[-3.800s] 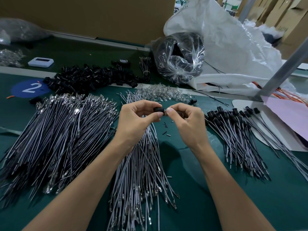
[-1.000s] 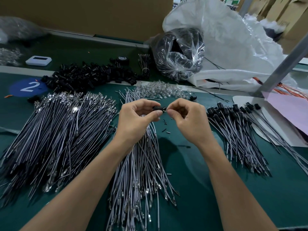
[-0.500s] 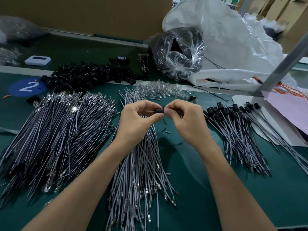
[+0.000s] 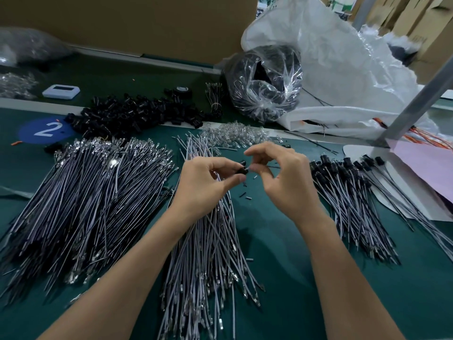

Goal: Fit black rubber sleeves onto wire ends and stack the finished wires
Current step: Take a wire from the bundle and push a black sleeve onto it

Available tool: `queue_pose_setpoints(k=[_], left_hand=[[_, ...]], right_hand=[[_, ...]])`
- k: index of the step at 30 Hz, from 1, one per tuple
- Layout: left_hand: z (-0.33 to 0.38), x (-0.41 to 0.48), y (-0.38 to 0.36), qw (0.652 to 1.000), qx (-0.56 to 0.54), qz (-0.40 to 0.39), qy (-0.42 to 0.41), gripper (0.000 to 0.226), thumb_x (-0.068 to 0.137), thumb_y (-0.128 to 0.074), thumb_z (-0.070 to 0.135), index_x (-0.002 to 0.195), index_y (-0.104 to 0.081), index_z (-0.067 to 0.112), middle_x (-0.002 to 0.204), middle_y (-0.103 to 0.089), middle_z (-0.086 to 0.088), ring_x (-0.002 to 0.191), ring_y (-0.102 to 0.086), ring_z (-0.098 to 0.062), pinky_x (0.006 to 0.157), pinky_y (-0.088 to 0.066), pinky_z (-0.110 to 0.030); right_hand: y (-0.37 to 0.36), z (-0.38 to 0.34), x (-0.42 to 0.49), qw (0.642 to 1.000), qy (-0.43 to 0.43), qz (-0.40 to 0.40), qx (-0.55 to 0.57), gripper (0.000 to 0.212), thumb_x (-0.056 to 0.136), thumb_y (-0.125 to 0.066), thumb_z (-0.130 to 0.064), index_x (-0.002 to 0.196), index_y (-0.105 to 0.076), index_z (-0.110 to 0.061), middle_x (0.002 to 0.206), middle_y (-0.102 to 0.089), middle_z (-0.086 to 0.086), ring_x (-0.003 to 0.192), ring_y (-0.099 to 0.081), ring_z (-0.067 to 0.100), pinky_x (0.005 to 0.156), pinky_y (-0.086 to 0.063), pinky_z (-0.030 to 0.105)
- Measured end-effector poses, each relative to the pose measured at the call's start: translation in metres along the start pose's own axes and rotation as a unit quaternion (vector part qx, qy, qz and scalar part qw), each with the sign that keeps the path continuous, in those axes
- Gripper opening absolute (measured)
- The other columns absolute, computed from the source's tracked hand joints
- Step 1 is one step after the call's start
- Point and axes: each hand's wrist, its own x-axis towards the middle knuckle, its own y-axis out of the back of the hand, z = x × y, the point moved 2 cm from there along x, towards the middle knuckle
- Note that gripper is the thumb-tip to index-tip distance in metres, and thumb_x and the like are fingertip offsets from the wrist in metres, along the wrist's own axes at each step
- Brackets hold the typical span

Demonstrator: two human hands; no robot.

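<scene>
Drawn slightly apart, left fingers (image 4: 235, 180) pinch the sleeve (image 4: 241, 168), right fingers (image 4: 258, 168) pinch its wire (image 4: 249, 170).

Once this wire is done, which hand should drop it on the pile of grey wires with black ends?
Probably the right. The right hand is nearer the stack of grey wires tipped with black rubber sleeves; the left hand, pinching the small black rubber sleeve, would have to reach across.

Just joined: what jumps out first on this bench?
At centre the left hand grips a black rubber sleeve and the right hand pinches a small pale part at its end. A big heap of grey wires fills the left; finished wires with sleeves lie right.
</scene>
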Motion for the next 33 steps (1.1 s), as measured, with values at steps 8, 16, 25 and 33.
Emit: queue_pose_setpoints(k=[8,16,25,33], left_hand=[[-0.005,0.004,0.005,0.975,-0.196,0.031,0.101,0.016,0.082,-0.073,0.006,0.097,-0.074,0.013,0.082,-0.077,0.0,0.073,-0.072,-0.007,0.067,-0.054,-0.015],[-0.01,0.006,0.006,0.927,-0.326,0.094,0.158,0.018,0.086,-0.069,0.003,0.103,-0.068,-0.006,0.077,-0.075,-0.006,0.066,-0.069,-0.012,0.067,-0.058,-0.021],[-0.011,0.007,0.007,0.919,-0.343,0.108,0.162,0.008,0.086,-0.07,0.003,0.093,-0.07,0.002,0.076,-0.075,-0.006,0.068,-0.07,-0.012,0.065,-0.057,-0.02],[-0.012,0.009,0.009,0.903,-0.371,0.125,0.179,0.006,0.089,-0.065,0.003,0.093,-0.069,-0.001,0.077,-0.071,-0.009,0.066,-0.067,-0.012,0.065,-0.057,-0.019]], right_hand=[[0.005,-0.012,-0.003,0.974,0.063,0.213,-0.039,0.015,0.088,-0.068,-0.008,0.103,-0.069,-0.007,0.103,-0.066,0.001,0.101,-0.056,0.017,0.092,-0.044,0.034],[-0.026,-0.002,-0.006,0.991,-0.127,-0.033,0.022,0.029,0.069,-0.084,-0.042,0.09,-0.075,-0.023,0.085,-0.07,-0.014,0.079,-0.057,0.007,0.069,-0.04,0.016],[-0.026,-0.001,-0.007,0.993,-0.117,-0.014,0.007,0.003,0.083,-0.075,-0.022,0.085,-0.077,-0.022,0.076,-0.072,-0.014,0.064,-0.059,0.008,0.065,-0.048,0.024],[-0.028,-0.002,-0.008,0.996,-0.083,-0.01,-0.025,0.011,0.094,-0.064,-0.019,0.088,-0.068,-0.011,0.074,-0.066,-0.004,0.064,-0.058,0.016,0.064,-0.05,0.042]])
